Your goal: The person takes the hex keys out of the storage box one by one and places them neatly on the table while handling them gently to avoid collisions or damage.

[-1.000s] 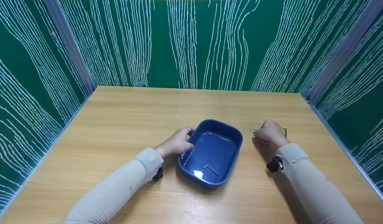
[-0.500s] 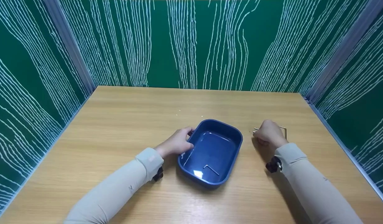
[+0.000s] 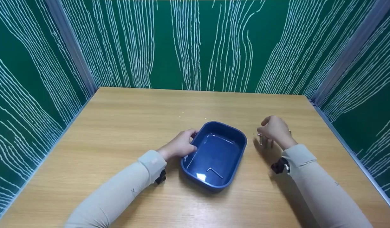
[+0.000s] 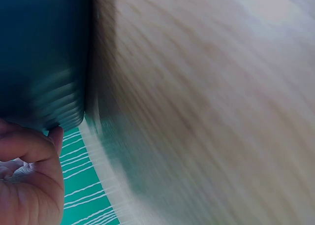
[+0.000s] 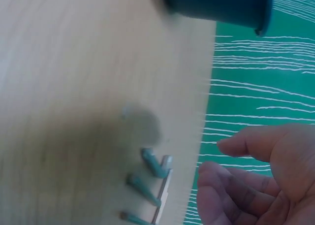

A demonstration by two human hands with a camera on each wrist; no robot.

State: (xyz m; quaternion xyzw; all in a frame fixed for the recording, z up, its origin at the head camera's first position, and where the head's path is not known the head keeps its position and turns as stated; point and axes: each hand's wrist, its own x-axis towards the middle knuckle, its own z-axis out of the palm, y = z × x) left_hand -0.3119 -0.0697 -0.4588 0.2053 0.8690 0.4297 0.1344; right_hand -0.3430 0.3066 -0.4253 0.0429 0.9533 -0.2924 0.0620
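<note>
A dark blue rectangular tray (image 3: 217, 148) stands tilted at an angle on the wooden table. My left hand (image 3: 180, 146) grips its left side, thumb over the rim and fingers outside. One small L-shaped hex key (image 3: 216, 173) lies on the tray's floor near the front. To the right of the tray, my right hand (image 3: 275, 130) hovers over several metal hex keys (image 5: 142, 189) on the table. In the right wrist view its thumb and forefinger are apart, the other fingers loosely bent, nothing between them. From the head view the hand largely hides these keys.
The light wooden table (image 3: 141, 107) ends at green walls (image 3: 163, 47) with white wavy lines at the back and sides. A few tiny pale specks (image 3: 205, 118) lie behind the tray.
My right hand has risen slightly and its fingers have loosened from the hex keys. The left hand and the tray keep their place.
</note>
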